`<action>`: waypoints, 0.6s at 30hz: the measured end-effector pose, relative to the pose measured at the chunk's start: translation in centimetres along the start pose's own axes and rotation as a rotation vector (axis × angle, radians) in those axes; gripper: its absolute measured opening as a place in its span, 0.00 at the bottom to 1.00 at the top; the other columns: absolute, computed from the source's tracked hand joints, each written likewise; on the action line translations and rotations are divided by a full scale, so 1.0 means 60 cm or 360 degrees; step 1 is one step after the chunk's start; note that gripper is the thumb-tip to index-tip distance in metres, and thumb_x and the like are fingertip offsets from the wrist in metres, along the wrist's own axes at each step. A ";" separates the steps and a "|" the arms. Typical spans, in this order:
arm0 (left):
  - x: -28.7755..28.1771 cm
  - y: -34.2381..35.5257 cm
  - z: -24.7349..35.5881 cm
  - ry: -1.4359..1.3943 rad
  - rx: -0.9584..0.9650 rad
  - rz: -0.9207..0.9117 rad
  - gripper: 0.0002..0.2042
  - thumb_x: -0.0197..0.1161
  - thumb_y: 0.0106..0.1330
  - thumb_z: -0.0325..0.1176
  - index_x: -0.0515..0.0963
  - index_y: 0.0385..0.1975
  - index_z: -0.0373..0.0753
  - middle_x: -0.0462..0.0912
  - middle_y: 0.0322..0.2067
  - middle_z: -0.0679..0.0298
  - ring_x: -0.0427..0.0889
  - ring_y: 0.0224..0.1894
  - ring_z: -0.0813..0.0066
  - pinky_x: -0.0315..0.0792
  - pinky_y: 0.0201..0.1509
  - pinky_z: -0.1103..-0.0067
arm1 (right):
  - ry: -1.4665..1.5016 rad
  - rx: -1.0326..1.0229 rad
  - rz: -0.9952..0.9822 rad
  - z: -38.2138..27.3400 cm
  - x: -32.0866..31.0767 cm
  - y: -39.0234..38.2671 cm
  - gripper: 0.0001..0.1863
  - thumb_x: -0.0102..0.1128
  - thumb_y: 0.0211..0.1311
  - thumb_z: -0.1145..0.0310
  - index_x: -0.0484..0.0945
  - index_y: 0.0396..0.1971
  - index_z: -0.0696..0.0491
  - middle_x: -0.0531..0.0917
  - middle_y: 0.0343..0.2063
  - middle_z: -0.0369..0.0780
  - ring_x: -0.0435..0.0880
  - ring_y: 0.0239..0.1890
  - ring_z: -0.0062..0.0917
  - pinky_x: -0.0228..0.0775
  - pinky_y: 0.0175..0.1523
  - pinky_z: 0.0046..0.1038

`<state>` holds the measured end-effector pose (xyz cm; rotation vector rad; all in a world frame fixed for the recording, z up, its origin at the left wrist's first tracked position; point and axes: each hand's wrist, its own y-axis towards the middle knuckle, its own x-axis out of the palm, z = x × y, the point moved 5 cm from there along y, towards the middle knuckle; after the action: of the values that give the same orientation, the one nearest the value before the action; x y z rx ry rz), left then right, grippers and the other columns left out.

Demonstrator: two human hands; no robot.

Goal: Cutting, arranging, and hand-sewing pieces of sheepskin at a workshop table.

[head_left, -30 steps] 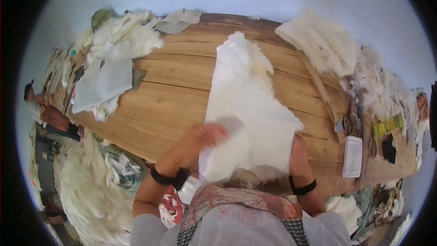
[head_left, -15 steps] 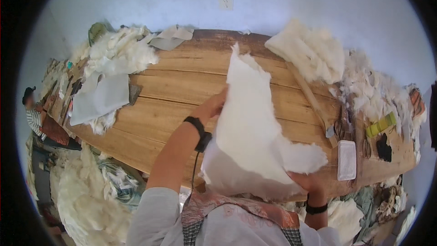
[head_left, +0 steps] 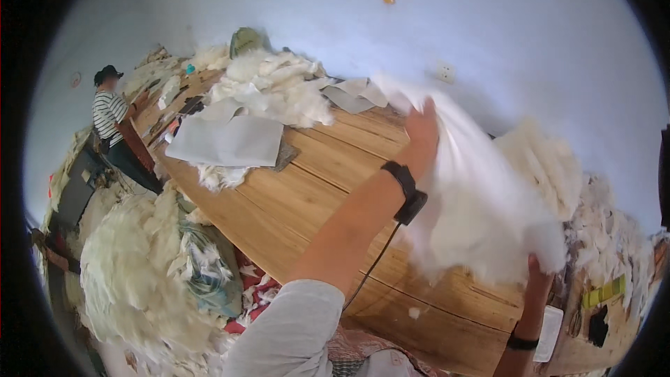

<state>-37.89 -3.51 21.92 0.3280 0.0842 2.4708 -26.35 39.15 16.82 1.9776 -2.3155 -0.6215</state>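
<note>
A worker's left hand [head_left: 421, 128] and right hand [head_left: 536, 270] each pinch an edge of a white batting sheet [head_left: 481, 202], lifted above the plank counter [head_left: 314, 195]; keeping both grips level should spread it flat. Fluffy white scraps [head_left: 269, 87], apparently offcuts, crowd the far end below a pale blue wall [head_left: 279, 0].

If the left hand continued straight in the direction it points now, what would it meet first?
The left hand points up and away over the wooden table, gripping the white sheet. Beyond it, probably the pale blue wall comes first; depth is unclear.
</note>
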 end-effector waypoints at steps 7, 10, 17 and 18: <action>-0.213 0.017 0.039 -0.1172 0.0316 -0.0095 0.22 0.48 0.70 0.42 0.63 0.57 0.35 0.69 0.55 0.58 0.69 0.57 0.67 0.64 0.61 0.70 | -0.0085 -0.0433 -0.0077 0.081 0.146 0.202 0.20 0.55 0.57 0.74 0.71 0.52 0.59 0.79 0.43 0.39 0.77 0.41 0.27 0.67 0.53 0.25; -0.308 -0.030 -0.130 -0.1270 -0.0303 -0.0539 0.22 0.42 0.72 0.38 0.53 0.65 0.46 0.62 0.62 0.60 0.62 0.63 0.64 0.60 0.65 0.66 | 0.0105 -0.0231 -0.0209 0.254 0.090 0.301 0.26 0.56 0.46 0.73 0.75 0.51 0.56 0.75 0.50 0.47 0.72 0.52 0.32 0.62 0.56 0.27; -0.634 -0.165 -0.278 -0.1160 -0.0923 0.0217 0.24 0.41 0.72 0.45 0.54 0.63 0.38 0.65 0.57 0.48 0.66 0.59 0.56 0.65 0.62 0.67 | -0.0928 0.0185 -0.0282 0.252 0.106 0.117 0.16 0.54 0.54 0.70 0.78 0.44 0.52 0.77 0.47 0.46 0.72 0.53 0.39 0.63 0.57 0.36; -0.628 -0.168 -0.270 -0.1025 -0.0921 0.0218 0.24 0.42 0.72 0.45 0.55 0.62 0.37 0.66 0.56 0.48 0.68 0.57 0.56 0.67 0.61 0.68 | -0.0910 0.0327 -0.0374 0.235 0.111 0.098 0.14 0.54 0.55 0.68 0.78 0.42 0.52 0.78 0.45 0.46 0.73 0.52 0.40 0.64 0.56 0.37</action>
<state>-7.17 -17.98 -3.19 0.8583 -0.9202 2.2674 -37.09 37.32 4.18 2.4514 -2.5408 -1.1402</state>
